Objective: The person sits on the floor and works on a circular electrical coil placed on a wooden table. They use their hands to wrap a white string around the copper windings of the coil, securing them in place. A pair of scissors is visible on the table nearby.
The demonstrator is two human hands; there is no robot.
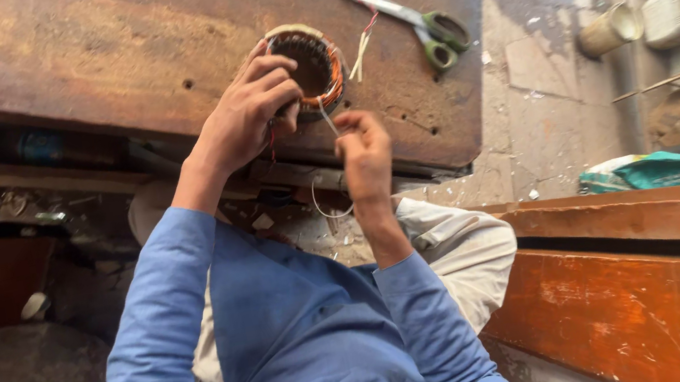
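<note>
motor stator [310, 67] half hidden by left hand [249, 114], thread faint

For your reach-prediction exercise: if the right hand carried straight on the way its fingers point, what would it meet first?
Probably the stator with copper windings, gripped by the left hand; the right hand points up towards it, though depth is unclear.

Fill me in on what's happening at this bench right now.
A person in blue sleeves is working on a ring-shaped motor stator with copper windings at the edge of a worn, rusty table. The left hand grips the stator's rim, while the right hand pinches a thin pale thread running up to the windings. Green-handled scissors lie on the table just beyond, untouched.
</note>
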